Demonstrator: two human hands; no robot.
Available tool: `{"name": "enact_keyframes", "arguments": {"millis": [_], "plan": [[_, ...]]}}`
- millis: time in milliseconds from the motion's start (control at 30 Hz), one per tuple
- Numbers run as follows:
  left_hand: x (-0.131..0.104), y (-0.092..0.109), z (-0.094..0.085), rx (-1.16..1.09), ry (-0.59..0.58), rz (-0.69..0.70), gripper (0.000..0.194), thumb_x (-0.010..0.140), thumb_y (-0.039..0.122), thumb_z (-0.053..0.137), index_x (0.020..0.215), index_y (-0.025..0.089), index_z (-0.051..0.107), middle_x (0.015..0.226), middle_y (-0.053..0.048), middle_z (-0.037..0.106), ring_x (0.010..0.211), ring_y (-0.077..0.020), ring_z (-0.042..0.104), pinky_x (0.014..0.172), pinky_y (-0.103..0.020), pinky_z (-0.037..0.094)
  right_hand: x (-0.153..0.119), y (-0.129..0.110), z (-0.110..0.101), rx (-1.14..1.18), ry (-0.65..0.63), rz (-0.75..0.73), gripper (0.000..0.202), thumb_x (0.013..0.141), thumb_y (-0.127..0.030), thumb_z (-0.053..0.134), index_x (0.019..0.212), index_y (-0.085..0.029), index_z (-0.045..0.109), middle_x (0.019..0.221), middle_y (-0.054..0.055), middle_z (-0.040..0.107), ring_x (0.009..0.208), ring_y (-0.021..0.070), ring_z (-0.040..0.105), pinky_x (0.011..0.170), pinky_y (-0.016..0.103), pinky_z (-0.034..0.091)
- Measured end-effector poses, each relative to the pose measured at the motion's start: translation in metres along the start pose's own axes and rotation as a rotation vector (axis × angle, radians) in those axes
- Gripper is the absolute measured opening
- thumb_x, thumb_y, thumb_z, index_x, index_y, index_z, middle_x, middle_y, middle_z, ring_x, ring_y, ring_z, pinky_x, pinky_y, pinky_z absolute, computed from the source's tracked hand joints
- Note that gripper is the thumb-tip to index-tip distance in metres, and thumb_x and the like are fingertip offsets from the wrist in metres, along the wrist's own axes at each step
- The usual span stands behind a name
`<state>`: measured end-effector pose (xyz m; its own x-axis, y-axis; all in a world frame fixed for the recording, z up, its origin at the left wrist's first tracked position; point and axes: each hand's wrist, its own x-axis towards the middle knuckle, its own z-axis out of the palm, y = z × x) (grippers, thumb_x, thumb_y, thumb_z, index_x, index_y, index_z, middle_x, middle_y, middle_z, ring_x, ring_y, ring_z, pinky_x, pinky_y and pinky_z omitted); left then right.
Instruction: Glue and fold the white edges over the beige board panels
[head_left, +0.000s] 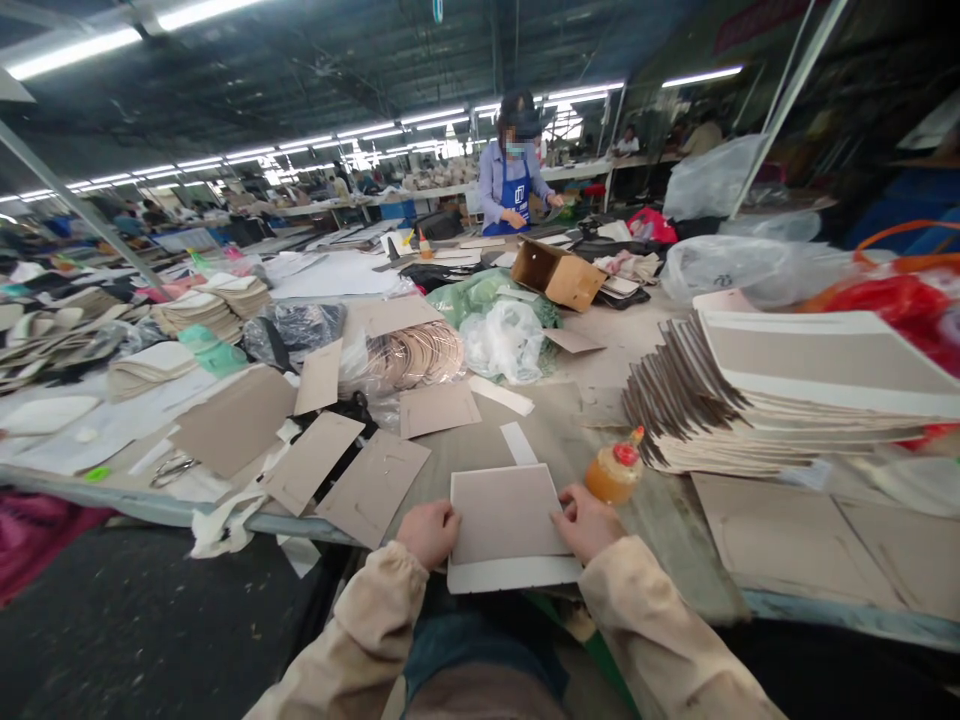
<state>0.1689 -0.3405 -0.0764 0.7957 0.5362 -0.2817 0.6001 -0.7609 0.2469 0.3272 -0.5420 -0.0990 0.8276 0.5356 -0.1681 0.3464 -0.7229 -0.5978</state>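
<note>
Between my hands lies a flat grey-brown panel (510, 515) with a pale border, widest along the near side. It rests at the table's front edge and partly overhangs it. My left hand (430, 533) pinches its left side, the fingers curled in. My right hand (589, 522) grips the opposite side in the same way, thumb at the rim. Just beyond my right hand stands a squat bottle of amber liquid (613, 472) with a red and orange nozzle top. A narrow white strip (518, 444) lies behind the panel's far edge.
A tall fanned stack of bordered panels (817, 365) stands on the right. Loose grey boards (375, 487) and scissors (174, 467) lie to the left. Farther back are bagged curved pieces (416, 355) and a cardboard box (556, 273). A co-worker (514, 180) stands across the table.
</note>
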Motion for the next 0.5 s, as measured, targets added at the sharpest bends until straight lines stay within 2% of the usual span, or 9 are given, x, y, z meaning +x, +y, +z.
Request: {"name": "enact_keyframes", "arguments": {"millis": [500], "plan": [[-0.005,-0.0008,-0.0009,-0.028,0.026,0.034,0.025,0.082,0.028,0.042,0.065,0.02,0.057,0.062,-0.001,0.059,0.063,-0.0141,0.054,0.057,-0.024,0.029,-0.0034,0.0,-0.0019,-0.007,-0.009,-0.018,0.013,0.074,-0.021,0.06,0.085,-0.021,0.054,0.061,-0.007,0.059,0.062,0.0121,0.056,0.058,0.022,0.035]]}}
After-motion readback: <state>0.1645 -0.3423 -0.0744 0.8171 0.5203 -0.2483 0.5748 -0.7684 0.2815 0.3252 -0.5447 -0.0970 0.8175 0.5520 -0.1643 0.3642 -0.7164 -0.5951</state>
